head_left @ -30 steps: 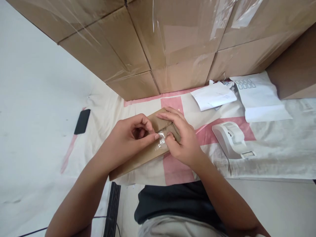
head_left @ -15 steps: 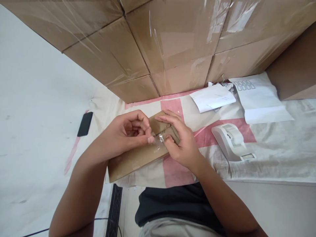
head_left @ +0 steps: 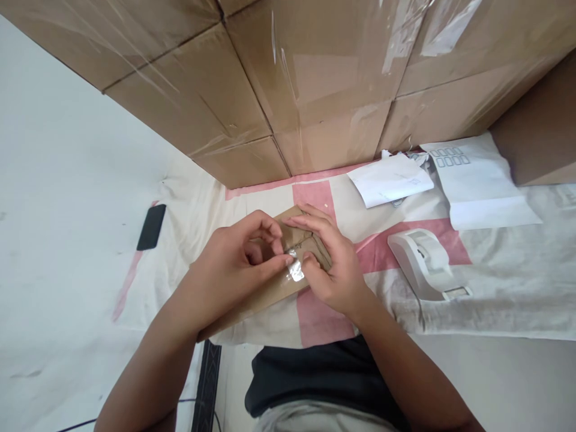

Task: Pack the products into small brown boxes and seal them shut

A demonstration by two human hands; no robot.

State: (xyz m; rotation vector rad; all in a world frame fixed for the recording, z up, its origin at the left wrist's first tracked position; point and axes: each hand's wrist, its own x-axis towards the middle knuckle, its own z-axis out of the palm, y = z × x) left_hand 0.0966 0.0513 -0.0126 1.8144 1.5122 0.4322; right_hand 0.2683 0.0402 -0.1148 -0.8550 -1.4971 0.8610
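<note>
A small flat cardboard box (head_left: 270,294) lies at a slant on the cloth in front of me. A short strip of shiny clear tape (head_left: 296,270) crosses the seam near its right end. My left hand (head_left: 245,255) is over the box, thumb and fingertips pinched at the left end of the tape. My right hand (head_left: 333,261) grips the box's right end, its fingers along the far edge and its thumb bent beside the tape. The left hand and wrist hide much of the box's left part.
Stacked large cartons (head_left: 333,144) wrapped in clear film stand behind. To the right are a white tape dispenser (head_left: 420,264), a folded paper (head_left: 389,180) and a printed sheet (head_left: 481,180). A black phone (head_left: 152,227) lies left, on a pink-and-cream cloth (head_left: 321,318).
My left hand has moved slightly right and down, nearer the right thumb. The tape now catches more light. My right hand keeps its grip on the box, and the view has shifted slightly.
</note>
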